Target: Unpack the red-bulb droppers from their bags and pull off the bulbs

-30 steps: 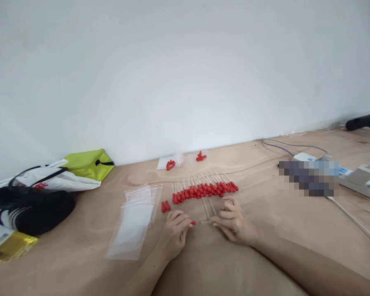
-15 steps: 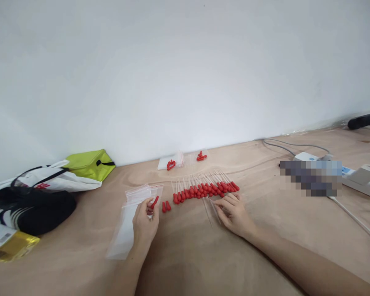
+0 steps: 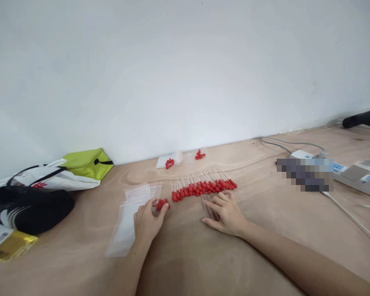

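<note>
Loose red bulbs [image 3: 160,204], small cluster, on tabletop, between thumb and fingers of my left hand [image 3: 147,218]; whether pinched, I cannot tell. Clear tubes [image 3: 204,207], just right, under fingers of my right hand [image 3: 227,211], thumb spread, grip loose. Beyond: row of red-bulbed droppers [image 3: 200,188]. Left: overlapping clear bags [image 3: 124,230]. Near wall: lime bag [image 3: 85,162].

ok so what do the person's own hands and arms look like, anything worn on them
Both the left hand and the right hand are bare: no gloves, and no rings that I can make out on the fingers. The left forearm and right forearm show no sleeve, watch or bracelet as far as they are in view. The left forearm has a small spot near the wrist.
</note>
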Available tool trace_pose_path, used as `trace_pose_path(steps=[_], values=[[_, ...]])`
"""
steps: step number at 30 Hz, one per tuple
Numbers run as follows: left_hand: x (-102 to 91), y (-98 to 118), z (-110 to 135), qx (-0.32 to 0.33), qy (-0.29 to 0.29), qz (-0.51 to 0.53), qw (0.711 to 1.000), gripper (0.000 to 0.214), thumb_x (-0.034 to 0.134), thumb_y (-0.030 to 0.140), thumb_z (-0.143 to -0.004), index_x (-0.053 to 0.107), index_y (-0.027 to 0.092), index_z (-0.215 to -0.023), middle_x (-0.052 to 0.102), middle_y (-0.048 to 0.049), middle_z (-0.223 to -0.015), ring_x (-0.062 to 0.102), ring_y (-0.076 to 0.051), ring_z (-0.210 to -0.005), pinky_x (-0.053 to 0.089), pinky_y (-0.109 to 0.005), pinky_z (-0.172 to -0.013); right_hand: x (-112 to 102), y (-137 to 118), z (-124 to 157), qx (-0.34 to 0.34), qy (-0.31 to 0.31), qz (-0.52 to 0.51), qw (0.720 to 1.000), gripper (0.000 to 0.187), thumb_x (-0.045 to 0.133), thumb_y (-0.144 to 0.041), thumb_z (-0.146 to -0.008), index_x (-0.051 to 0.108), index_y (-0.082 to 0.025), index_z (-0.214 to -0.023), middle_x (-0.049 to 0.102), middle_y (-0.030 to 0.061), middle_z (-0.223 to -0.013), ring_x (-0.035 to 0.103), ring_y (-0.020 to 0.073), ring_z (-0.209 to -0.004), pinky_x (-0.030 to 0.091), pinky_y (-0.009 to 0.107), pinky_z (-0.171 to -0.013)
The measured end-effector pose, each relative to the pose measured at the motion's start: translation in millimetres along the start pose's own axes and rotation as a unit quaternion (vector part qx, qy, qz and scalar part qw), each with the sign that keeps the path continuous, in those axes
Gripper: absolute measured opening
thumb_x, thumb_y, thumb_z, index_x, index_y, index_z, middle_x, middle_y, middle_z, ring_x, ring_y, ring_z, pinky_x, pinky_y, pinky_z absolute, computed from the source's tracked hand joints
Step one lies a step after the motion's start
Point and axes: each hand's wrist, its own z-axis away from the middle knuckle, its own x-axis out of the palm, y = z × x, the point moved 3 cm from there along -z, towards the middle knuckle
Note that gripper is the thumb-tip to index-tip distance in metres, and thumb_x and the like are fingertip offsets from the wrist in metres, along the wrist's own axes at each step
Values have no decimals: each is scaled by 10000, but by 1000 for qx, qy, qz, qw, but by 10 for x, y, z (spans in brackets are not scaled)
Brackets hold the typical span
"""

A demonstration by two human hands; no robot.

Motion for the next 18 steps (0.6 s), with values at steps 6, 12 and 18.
trace_pose_path(steps=[6,12,18], values=[[-38,157,59,67,88,-15,994,316,544,456,-718,598,194,-885,639,-60,-893,539,-254,-855,389,-352,-713,-13,1,-8,10,-28,-2,1000,524,543,-596,-680,608,-199,-1017,599,51,-798,479,188,-794,239,404,-831],[66,657,20,166,77,49,982,215,521,387,-766,604,205,-844,626,-52,-865,535,-221,-837,377,-343,-746,-84,64,11,95,16,21,995,394,432,-493,-811,608,-187,-986,612,42,-693,514,171,-722,266,344,-762],[185,976,-143,121,54,18,991,253,490,418,-780,608,194,-769,607,-76,-904,511,-265,-879,359,-404,-754,-39,129,44,122,-7,13,992,265,388,-308,-861,559,-183,-1020,634,31,-700,536,168,-695,284,322,-694]])
